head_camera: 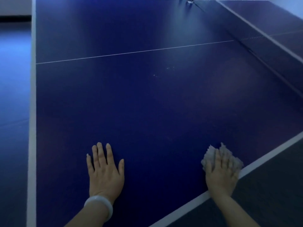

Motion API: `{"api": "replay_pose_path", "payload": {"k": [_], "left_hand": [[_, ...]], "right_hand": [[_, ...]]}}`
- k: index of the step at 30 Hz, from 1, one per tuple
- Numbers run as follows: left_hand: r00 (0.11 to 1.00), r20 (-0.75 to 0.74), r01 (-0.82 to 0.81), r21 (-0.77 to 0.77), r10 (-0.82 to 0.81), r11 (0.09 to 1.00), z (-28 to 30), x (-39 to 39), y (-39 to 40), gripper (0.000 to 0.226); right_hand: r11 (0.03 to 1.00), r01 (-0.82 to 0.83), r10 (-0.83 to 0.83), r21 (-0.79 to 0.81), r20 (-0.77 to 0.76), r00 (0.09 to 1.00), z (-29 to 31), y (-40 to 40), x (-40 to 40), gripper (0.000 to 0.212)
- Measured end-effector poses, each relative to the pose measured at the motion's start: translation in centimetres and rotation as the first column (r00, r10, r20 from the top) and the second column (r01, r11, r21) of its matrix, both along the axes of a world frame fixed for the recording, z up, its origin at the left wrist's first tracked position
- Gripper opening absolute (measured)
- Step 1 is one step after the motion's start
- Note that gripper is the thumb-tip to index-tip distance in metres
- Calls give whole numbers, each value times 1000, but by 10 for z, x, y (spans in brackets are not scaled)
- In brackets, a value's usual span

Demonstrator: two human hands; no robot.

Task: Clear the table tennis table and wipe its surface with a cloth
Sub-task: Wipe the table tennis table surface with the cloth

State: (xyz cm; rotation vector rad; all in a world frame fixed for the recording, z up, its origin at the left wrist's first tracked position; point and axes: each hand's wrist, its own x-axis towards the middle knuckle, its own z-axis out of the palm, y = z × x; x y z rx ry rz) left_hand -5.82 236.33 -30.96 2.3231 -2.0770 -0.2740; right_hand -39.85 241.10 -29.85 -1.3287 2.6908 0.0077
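The counter (147, 104) is a flat, smooth table tennis top, deep blue with a dull sheen, edged in white bands and split by a thin white line running across it. Near its middle a few pale specks sit on the surface. The net (255, 28) stretches along the far right, its post a blur at the top. The left hand (105, 174) lies flat on the blue surface, palm down, fingers straight and slightly spread, holding nothing; a smooth pale bangle (100, 206) circles its wrist. The right hand (221, 172) presses down on the cloth (225, 153) with fingers spread and straight over it. The cloth is a grey, nubbly, crumpled rag, sitting on the counter just beside the near white edge at the right corner. Dark floor (270, 185) shows beyond that edge.
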Motion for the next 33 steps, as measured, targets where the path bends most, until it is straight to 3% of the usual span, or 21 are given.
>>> {"api": "replay_pose_path", "payload": {"k": [1,3,6,9,11,13,15,17,19,21,22,25,27,29,31,33], "left_hand": [[1000,8,-1,-3,1,1000,-1,0,0,72],[1000,25,-3,2,3,1000,-1,0,0,75],[1000,28,0,17,-1,1000,0,0,0,78],[1000,31,1,13,-1,1000,1,0,0,77],[999,34,3,8,-3,1000,1,0,-1,77],[1000,27,9,13,-9,1000,1,-1,-2,75],[1000,17,14,7,-14,1000,1,-1,-1,74],[1000,5,13,9,-13,1000,1,-1,0,73],[1000,-2,12,19,-12,1000,2,2,0,73],[1000,-10,19,15,-19,1000,2,3,-1,73],[1000,-15,22,15,-22,1000,3,3,-1,73],[999,-21,32,21,-31,999,7,3,-1,72],[999,-22,28,16,-28,999,7,5,-1,72],[999,-26,23,13,-22,1000,7,7,0,72],[999,-31,21,9,-20,1000,6,7,1,72],[999,-45,18,7,-18,1000,5,7,1,72]], "right_hand": [[1000,7,-7,-3,-1,1000,-2,-7,18,61],[976,-216,216,-31,-2,976,-6,-21,66,62],[835,-550,550,-16,42,834,-12,-43,136,63],[729,-684,684,-26,68,726,-12,-88,158,60],[693,-719,718,48,40,695,-10,-130,136,59],[789,-607,609,89,6,793,-6,-165,95,58],[946,-316,311,74,67,948,1,-178,55,59],[996,-15,0,88,167,986,5,-170,41,58],[997,4,-16,83,141,990,2,-155,68,58],[971,-235,232,31,83,969,-6,-145,116,59],[918,-397,395,2,78,915,-9,-143,139,60],[623,-782,780,15,58,623,-13,-148,183,62],[538,-841,842,53,18,540,-13,-164,172,61],[657,-752,753,50,-11,658,-11,-173,136,59],[854,-519,519,25,3,855,-7,-171,91,58],[969,-241,236,56,85,968,-2,-154,63,59]]}}
